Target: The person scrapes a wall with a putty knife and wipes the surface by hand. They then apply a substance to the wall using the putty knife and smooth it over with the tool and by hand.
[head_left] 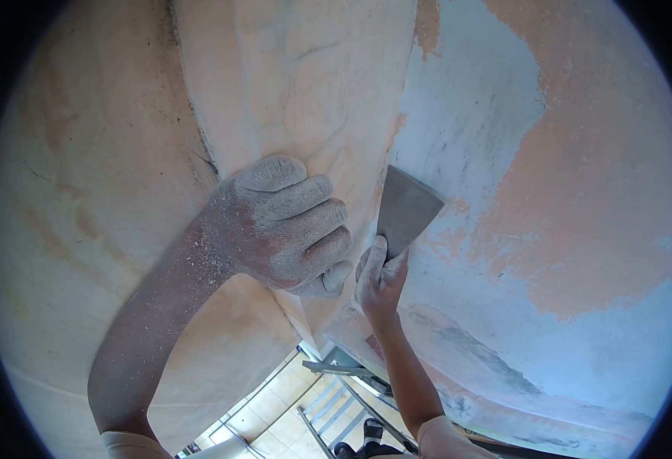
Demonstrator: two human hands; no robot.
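My right hand (382, 280) grips a wide putty knife (410, 205), thumb along the lower part of its flat grey blade. The blade points up and overlaps the edge between the peach wall strip (297, 84) and the bluish-white scraped patch (466, 99). My left hand (290, 226) is closed in a fist close to the camera, in front of the peach strip. Pale dust coats its fingers and speckles the forearm. The inside of the fist is hidden, so I cannot tell whether it holds anything.
Peach paint (580, 168) with a ragged border covers much of the right wall. A dark crack (187, 84) runs down the left wall surface. Far below are a metal ladder (332, 413), my feet in dark sandals (372, 432) and a tiled floor (274, 405).
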